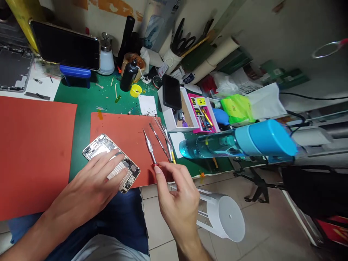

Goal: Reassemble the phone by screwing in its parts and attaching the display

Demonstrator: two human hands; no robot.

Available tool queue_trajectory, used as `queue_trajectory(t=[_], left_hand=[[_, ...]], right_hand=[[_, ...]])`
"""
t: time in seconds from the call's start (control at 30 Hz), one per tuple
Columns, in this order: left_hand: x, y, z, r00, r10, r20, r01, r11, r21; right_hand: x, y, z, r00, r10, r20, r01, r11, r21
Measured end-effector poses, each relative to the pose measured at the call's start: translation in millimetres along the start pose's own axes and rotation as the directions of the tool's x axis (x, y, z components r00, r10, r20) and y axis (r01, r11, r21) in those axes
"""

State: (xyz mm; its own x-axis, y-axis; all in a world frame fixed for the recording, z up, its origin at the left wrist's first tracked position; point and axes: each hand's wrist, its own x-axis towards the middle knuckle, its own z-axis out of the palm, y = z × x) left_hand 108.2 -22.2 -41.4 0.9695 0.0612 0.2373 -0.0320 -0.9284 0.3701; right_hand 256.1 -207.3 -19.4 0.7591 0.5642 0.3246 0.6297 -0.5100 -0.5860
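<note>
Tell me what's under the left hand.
The left hand rests on an opened phone, which lies on an orange mat. Both phone ends show; its middle, under the fingers, is covered.

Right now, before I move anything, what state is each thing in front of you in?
Left hand, spread flat on the phone.
Opened phone, internals exposed, lying on the mat.
Right hand, fingertips at the tool's red end.
Steel pry tool, lying on the mat.
Orange mat, flat on the bench.
Propped black phone, screen dark.
Blue-capped bottle, cap on.
</note>
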Motion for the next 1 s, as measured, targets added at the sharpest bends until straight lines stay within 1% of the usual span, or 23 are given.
queue_trajectory(t=[0.13,0.2,0.23,0.33,0.4,0.47,0.57,0.63,0.7,0.77,0.87,1.0], left_hand=[[-2.6,-3.4,5.2,1.0,0.007,-0.021,-0.007,1.0,0.03],[-3.7,-4.4,7.0,0.999,0.016,-0.034,-0.014,0.999,0.047],[-4.1,-4.6,7.6,0.999,0.019,-0.042,-0.017,0.998,0.054],[-4.9,-4.5,7.8,0.998,0.025,-0.065,-0.021,0.998,0.066],[-4.5,-3.8,7.2,0.996,0.032,-0.081,-0.027,0.997,0.071],[-3.5,-2.9,6.4,0.995,0.038,-0.094,-0.031,0.997,0.076],[-2.2,-1.7,5.3,0.993,0.046,-0.108,-0.036,0.995,0.097],[-1.8,-1.2,4.6,0.994,0.049,-0.102,-0.037,0.993,0.114],[-1.5,-1.0,3.8,0.994,0.047,-0.094,-0.036,0.992,0.12],[-0.9,-0.6,2.6,0.994,0.046,-0.097,-0.034,0.992,0.121],[-0.2,0.4,1.1,0.993,0.051,-0.105,-0.038,0.991,0.125],[-1.0,1.2,1.2,0.996,0.035,-0.083,-0.026,0.994,0.107]], right_hand=[[13.3,15.7,14.9,0.997,-0.05,0.056,0.061,0.971,-0.231],[15.4,18.7,17.1,0.995,-0.082,0.062,0.097,0.951,-0.295],[16.0,19.0,15.2,0.994,-0.099,0.052,0.11,0.949,-0.295],[18.8,16.6,2.3,0.994,-0.105,-0.009,0.101,0.973,-0.207],[21.2,14.4,-3.3,0.995,-0.099,-0.021,0.095,0.984,-0.153],[22.7,12.3,-0.2,0.992,-0.121,0.029,0.124,0.981,-0.149],[21.6,8.4,16.6,0.981,-0.125,0.151,0.148,0.977,-0.152],[19.9,5.4,27.1,0.973,-0.117,0.197,0.149,0.977,-0.152],[19.0,3.0,32.7,0.964,-0.134,0.23,0.172,0.973,-0.155],[19.3,2.1,33.6,0.958,-0.147,0.246,0.191,0.967,-0.166],[21.5,4.3,30.0,0.957,-0.129,0.258,0.168,0.977,-0.135],[24.0,10.0,21.5,0.947,-0.086,0.309,0.078,0.996,0.038]])
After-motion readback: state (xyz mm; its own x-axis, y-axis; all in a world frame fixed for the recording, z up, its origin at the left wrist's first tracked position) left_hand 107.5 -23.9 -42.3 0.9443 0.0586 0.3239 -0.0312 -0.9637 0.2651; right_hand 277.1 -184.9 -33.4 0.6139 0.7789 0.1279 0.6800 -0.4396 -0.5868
